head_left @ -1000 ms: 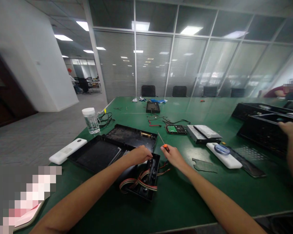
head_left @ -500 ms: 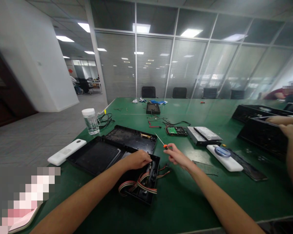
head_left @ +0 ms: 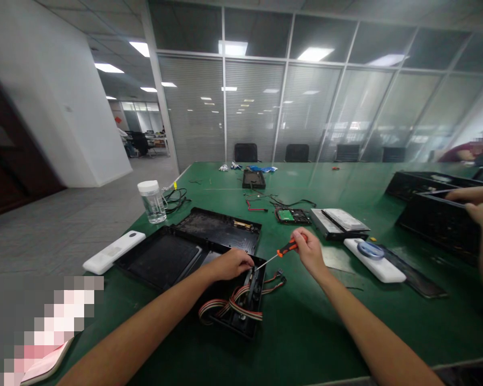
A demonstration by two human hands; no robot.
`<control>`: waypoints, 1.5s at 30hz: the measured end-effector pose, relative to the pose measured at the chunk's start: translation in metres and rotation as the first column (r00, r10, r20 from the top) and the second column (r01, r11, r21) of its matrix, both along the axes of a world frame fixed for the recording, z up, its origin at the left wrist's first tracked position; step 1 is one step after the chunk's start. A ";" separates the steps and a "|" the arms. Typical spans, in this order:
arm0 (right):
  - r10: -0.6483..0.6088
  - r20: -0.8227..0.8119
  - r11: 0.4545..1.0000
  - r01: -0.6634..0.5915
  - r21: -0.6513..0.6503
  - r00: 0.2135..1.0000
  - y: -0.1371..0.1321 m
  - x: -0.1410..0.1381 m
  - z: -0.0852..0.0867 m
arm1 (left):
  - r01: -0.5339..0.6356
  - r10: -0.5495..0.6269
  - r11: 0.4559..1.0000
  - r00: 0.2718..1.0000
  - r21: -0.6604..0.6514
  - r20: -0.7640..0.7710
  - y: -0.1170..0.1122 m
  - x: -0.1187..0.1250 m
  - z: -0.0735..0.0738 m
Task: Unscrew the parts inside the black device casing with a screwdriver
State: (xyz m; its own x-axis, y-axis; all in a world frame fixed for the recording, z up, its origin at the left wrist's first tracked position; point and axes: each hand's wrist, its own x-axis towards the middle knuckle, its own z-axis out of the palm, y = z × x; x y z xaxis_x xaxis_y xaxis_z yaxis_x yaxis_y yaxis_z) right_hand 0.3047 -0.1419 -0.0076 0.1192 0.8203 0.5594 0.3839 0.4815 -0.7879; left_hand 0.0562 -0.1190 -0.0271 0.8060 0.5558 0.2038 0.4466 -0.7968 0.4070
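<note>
My right hand [head_left: 309,249] is closed around the orange and black handle of a screwdriver [head_left: 286,247]. Its thin metal shaft slants down to the left, and the tip is at the inner right side of an open black case [head_left: 156,260]. My left hand [head_left: 234,264] reaches over that case with its fingers curled at the same spot; whatever they pinch is too small to make out. A bundle of red, white and black wires [head_left: 243,305] spills across the near end of the case, with plugs lying on the table to its right.
Around the case stand a clear water bottle [head_left: 152,202] and a white power bank [head_left: 113,252]. Farther right lie a green circuit board [head_left: 287,215], a silver drive [head_left: 340,222] and another white device [head_left: 374,261]. Another person's hands hold a black housing [head_left: 438,222] at the right.
My right hand has moved right and turned the screwdriver, which pointed up and away, so its tip now points down into the case beside my left fingers. My left hand stays nearly in place.
</note>
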 end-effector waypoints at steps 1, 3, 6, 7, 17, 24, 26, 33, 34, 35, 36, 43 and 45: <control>-0.021 0.052 0.999 0.019 0.035 0.998 -0.002 -0.004 -0.002 | -0.002 0.002 1.000 1.000 0.002 0.000 0.000 0.000 0.000; -0.050 0.155 0.996 0.038 0.083 0.987 -0.004 -0.009 -0.006 | -0.011 0.011 1.000 1.000 0.001 -0.001 -0.001 0.001 0.000; -0.082 0.236 0.992 0.057 0.112 0.968 -0.006 -0.010 -0.008 | -0.029 0.029 1.000 1.000 -0.013 -0.008 -0.001 0.001 0.001; -0.096 0.250 0.991 0.068 0.119 0.963 -0.006 -0.010 -0.007 | -0.033 0.033 0.999 0.999 -0.015 -0.011 -0.002 0.001 0.002; -0.121 0.541 0.992 0.119 0.038 0.832 -0.018 -0.013 0.010 | -0.021 0.020 1.000 1.000 -0.020 -0.013 -0.002 0.001 0.002; -0.017 0.910 0.995 0.100 -0.027 0.415 -0.038 -0.042 0.082 | -0.023 0.022 1.000 1.000 -0.012 -0.021 -0.003 0.001 0.003; 0.093 0.909 0.995 -0.007 -0.099 0.406 -0.038 -0.055 0.097 | -0.039 0.039 0.999 0.999 -0.007 -0.033 -0.003 0.001 0.004; 0.069 0.913 0.982 0.136 -0.134 0.402 -0.018 -0.074 0.105 | -0.076 0.074 0.997 0.996 -0.024 -0.052 -0.006 0.002 0.005; 0.111 0.899 0.983 0.087 -0.162 0.425 -0.016 -0.072 0.105 | -0.075 0.073 0.997 0.996 -0.024 -0.055 -0.006 0.002 0.005; 0.163 0.884 0.981 0.022 -0.192 0.439 -0.014 -0.070 0.105 | -0.071 0.070 0.997 0.996 -0.022 -0.056 -0.006 0.002 0.005; 0.204 0.875 0.976 -0.027 -0.214 0.438 -0.013 -0.067 0.105 | -0.066 0.065 0.998 0.996 -0.020 -0.055 -0.006 0.002 0.005; 0.194 0.869 0.975 0.009 -0.222 0.454 -0.009 -0.060 0.107 | -0.068 0.067 0.997 0.997 -0.025 -0.037 -0.005 0.002 0.002; 0.225 0.865 0.969 -0.013 -0.246 0.448 -0.009 -0.059 0.108 | -0.063 0.062 0.998 0.997 -0.029 -0.039 -0.005 0.002 0.004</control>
